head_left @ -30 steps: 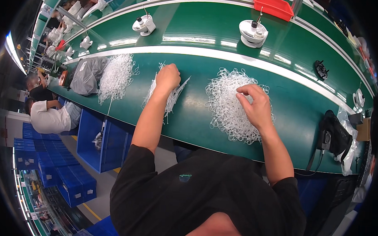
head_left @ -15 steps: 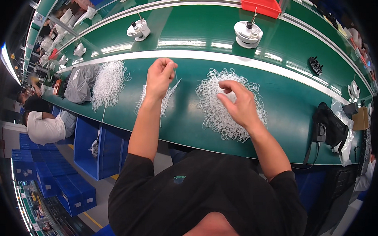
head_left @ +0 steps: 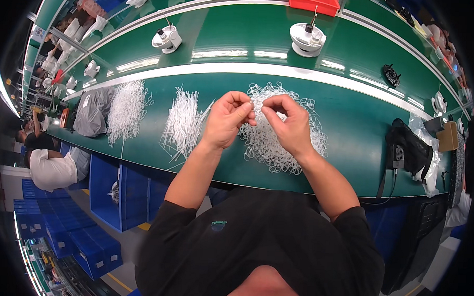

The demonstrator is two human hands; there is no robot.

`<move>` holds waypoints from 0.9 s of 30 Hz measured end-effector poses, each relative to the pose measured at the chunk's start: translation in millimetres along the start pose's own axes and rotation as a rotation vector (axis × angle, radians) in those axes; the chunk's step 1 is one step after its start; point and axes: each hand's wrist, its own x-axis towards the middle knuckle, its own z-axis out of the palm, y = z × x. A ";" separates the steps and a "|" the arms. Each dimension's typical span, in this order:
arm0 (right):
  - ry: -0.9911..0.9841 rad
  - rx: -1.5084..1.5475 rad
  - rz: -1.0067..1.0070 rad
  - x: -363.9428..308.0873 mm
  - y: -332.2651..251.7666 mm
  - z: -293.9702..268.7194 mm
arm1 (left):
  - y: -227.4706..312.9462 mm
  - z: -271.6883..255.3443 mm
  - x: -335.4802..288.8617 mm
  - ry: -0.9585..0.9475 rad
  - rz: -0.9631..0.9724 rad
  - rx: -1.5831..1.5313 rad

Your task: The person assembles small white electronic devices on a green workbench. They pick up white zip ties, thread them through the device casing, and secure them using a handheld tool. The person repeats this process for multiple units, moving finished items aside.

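Observation:
My left hand [head_left: 228,120] is closed in a pinch on a thin white cable tie, which hardly shows now among the fingers. Close to its fingertips, my right hand [head_left: 290,126] also pinches thumb and forefinger together; whatever lies between them is too small to make out. Both hands are held over the left part of a heap of looped white cable ties [head_left: 286,157] on the green table. To the left of my left hand lies a loose pile of straight white cable ties [head_left: 183,122].
Another white pile [head_left: 126,110] lies farther left, beside a grey plastic bag [head_left: 93,111]. White round device parts [head_left: 307,41] stand on the far green surface, near a red tray [head_left: 315,2]. A black bag [head_left: 406,146] is at right; a blue bin [head_left: 133,196] stands below left.
My left hand has moved right and toward me, from above the straight ties to my right hand. The right hand has moved slightly left, and its fingers have closed into a pinch.

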 end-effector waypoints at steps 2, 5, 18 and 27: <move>0.080 0.056 0.020 1.1 -1.2 1.8 | -4.8 0.8 -2.3 -0.020 -0.033 -0.004; 0.104 0.087 0.053 1.0 -4.8 5.5 | -11.6 6.2 -5.2 -0.020 -0.028 -0.048; -0.041 -0.224 -0.140 1.6 2.0 7.0 | -13.8 0.6 -3.5 0.128 0.057 -0.014; -0.037 -0.194 -0.068 0.1 6.0 6.7 | -20.3 2.5 -7.7 0.118 0.114 0.203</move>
